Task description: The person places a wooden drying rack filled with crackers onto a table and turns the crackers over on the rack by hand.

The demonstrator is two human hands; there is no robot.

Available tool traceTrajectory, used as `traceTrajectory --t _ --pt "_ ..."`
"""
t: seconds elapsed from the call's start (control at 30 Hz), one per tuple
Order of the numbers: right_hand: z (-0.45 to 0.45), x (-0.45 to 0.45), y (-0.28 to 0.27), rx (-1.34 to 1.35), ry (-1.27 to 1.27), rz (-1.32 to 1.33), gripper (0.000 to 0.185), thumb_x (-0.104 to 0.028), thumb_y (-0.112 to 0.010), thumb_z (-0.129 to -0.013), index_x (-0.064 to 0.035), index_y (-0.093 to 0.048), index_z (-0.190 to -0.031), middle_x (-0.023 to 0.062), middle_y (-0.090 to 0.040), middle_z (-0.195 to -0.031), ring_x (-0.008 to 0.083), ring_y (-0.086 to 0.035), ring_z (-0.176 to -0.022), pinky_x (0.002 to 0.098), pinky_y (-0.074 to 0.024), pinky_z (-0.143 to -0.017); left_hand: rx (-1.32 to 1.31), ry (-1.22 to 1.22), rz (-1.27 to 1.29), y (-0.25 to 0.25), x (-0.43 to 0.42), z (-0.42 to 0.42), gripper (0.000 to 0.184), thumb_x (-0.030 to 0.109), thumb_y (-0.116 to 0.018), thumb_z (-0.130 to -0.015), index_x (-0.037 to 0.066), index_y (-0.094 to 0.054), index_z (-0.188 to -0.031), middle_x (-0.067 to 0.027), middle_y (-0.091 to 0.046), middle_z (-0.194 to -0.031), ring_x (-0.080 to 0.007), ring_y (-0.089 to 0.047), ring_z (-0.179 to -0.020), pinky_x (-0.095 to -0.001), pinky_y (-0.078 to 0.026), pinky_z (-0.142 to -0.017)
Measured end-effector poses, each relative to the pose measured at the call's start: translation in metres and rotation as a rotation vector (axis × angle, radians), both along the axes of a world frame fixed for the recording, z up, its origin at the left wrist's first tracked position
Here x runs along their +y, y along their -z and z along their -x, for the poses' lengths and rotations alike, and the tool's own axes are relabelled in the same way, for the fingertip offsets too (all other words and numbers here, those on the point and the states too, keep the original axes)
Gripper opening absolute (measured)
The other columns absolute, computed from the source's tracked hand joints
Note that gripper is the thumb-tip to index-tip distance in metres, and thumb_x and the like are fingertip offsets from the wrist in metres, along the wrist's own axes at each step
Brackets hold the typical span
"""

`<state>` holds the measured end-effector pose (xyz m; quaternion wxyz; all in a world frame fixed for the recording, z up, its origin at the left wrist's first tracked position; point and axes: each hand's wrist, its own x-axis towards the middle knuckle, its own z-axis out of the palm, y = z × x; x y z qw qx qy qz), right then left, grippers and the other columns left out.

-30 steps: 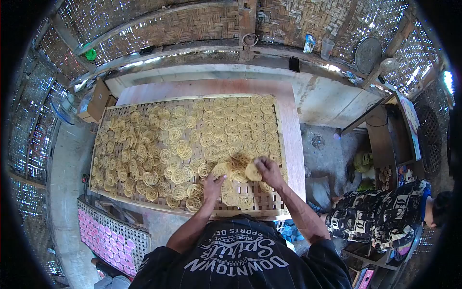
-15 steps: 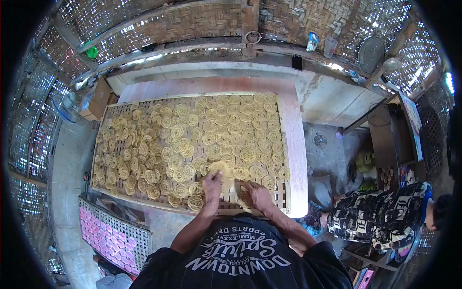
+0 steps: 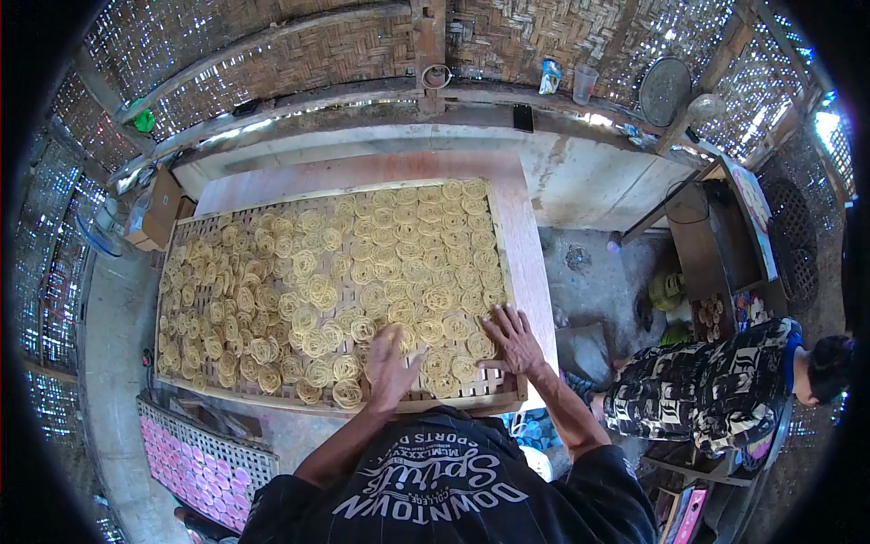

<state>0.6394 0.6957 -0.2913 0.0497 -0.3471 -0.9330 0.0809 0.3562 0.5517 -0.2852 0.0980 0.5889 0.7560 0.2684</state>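
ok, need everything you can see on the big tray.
The tray is rectangular, open woven lattice, looks like bamboo, in a pale slat frame. It lies on the table, covered in coiled yellowish noodle nests: neat rows at right, jumbled and overlapping at left. Lattice shows through gaps. Right hand spreads over its right edge; left hand is over the near side, contact unclear.

Left hand (image 3: pixel 390 370): at my 11 o'clock, slightly blurred, thumb apart from my fingers.
Right hand (image 3: pixel 518 344): at my 1 o'clock, fingers spread towards 11, thumb towards 9.
Forearms (image 3: pixel 346 444): both bare, reaching forward.
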Motion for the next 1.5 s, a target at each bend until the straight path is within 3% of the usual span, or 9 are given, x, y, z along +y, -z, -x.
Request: traceTrajectory --t 0.27,0.83,1.0,1.07,1.13,1.2,1.33,1.4,1.5 --pt "0.003 0.034 0.028 -0.121 -0.126 -0.200 0.066 -0.054 -0.059 -0.087 -0.0166 -0.048 -0.141 0.0132 -0.040 -0.152 0.0353 -0.038 -0.140 0.0530 -0.0382 -0.103 0.183 0.403 0.105 0.044 0.071 -0.031 0.071 0.037 -0.068 -0.087 0.004 -0.044 -0.145 -0.0169 -0.031 -0.155 -0.0361 -0.027 -0.145 -0.0505 -0.029 -0.116" --pt "0.001 0.063 0.047 0.001 -0.361 -0.401 0.063 -0.031 -0.068 -0.078 -0.0135 -0.052 -0.137 0.0154 -0.057 -0.137 0.0305 -0.063 -0.117 0.0411 -0.0567 -0.077 0.601 0.488 0.005 0.045 0.076 -0.038 0.046 0.018 -0.058 -0.086 -0.005 -0.056 -0.127 -0.0294 -0.047 -0.141 -0.0436 -0.045 -0.132 -0.0545 -0.041 -0.106" --pt "0.012 0.074 0.013 0.137 -0.007 0.123 0.048 -0.020 -0.068 -0.081 -0.0075 -0.059 -0.127 0.0163 -0.070 -0.111 0.0346 -0.071 -0.090 0.0391 -0.0573 -0.074 0.566 0.531 -0.032 0.056 0.088 -0.038 0.044 0.009 -0.059 -0.086 -0.007 -0.056 -0.126 -0.0292 -0.058 -0.126 -0.0388 -0.062 -0.109 -0.0525 -0.050 -0.097" --pt "0.028 0.074 -0.018 0.527 0.057 0.228 0.034 -0.013 -0.068 -0.087 0.0002 -0.063 -0.118 0.0146 -0.073 -0.094 0.0308 -0.070 -0.078 0.0370 -0.0560 -0.069 0.353 0.421 0.214 0.015 0.102 -0.036 0.041 0.006 -0.061 -0.084 -0.008 -0.058 -0.122 -0.0271 -0.064 -0.110 -0.0327 -0.068 -0.087 -0.0476 -0.057 -0.080" --pt "0.043 0.076 -0.043 0.638 0.186 0.533 0.033 -0.017 -0.068 -0.087 0.0011 -0.064 -0.113 0.0129 -0.073 -0.095 0.0244 -0.069 -0.085 0.0359 -0.0551 -0.074 0.192 0.278 -0.129 0.021 0.105 -0.030 0.030 0.005 -0.065 -0.083 -0.005 -0.065 -0.111 -0.0217 -0.070 -0.088 -0.0252 -0.067 -0.056 -0.0393 -0.057 -0.053" --pt "0.053 0.066 -0.088 0.790 0.318 0.954 0.031 -0.021 -0.066 -0.090 0.0006 -0.066 -0.112 0.0067 -0.071 -0.094 0.0148 -0.065 -0.086 0.0309 -0.0526 -0.074 -0.126 0.049 -0.197 0.007 0.108 -0.021 0.025 0.006 -0.064 -0.082 -0.002 -0.067 -0.105 -0.0189 -0.072 -0.089 -0.0250 -0.068 -0.060 -0.0388 -0.057 -0.057" --pt "0.049 0.039 -0.080 0.676 0.373 1.226 0.030 -0.030 -0.064 -0.094 -0.0024 -0.071 -0.103 -0.0064 -0.053 -0.065 0.0071 -0.042 -0.053 0.0250 -0.0350 -0.050 -0.663 -0.208 -0.105 0.001 0.103 0.003 0.023 0.008 -0.066 -0.082 0.002 -0.069 -0.104 -0.0100 -0.074 -0.092 -0.0192 -0.069 -0.075 -0.0318 -0.055 -0.070" --pt "0.048 0.020 -0.065 0.550 0.432 1.280 0.039 -0.039 -0.066 -0.095 -0.0016 -0.072 -0.103 -0.0030 -0.058 -0.070 0.0092 -0.048 -0.060 0.0278 -0.0397 -0.055 -1.039 -0.293 0.020 0.012 0.094 0.003 0.028 0.005 -0.068 -0.082 0.003 -0.069 -0.109 -0.0059 -0.072 -0.096 -0.0147 -0.066 -0.086 -0.0281 -0.052 -0.076" --pt "0.029 0.015 0.020 0.375 0.431 1.223 0.042 -0.042 -0.067 -0.094 -0.0008 -0.072 -0.102 0.0002 -0.063 -0.076 0.0109 -0.053 -0.067 0.0291 -0.0439 -0.060 -1.072 -0.203 0.025 0.084 0.084 0.000 0.034 0.000 -0.068 -0.080 0.005 -0.068 -0.113 -0.0072 -0.072 -0.103 -0.0138 -0.064 -0.087 -0.0285 -0.052 -0.078"
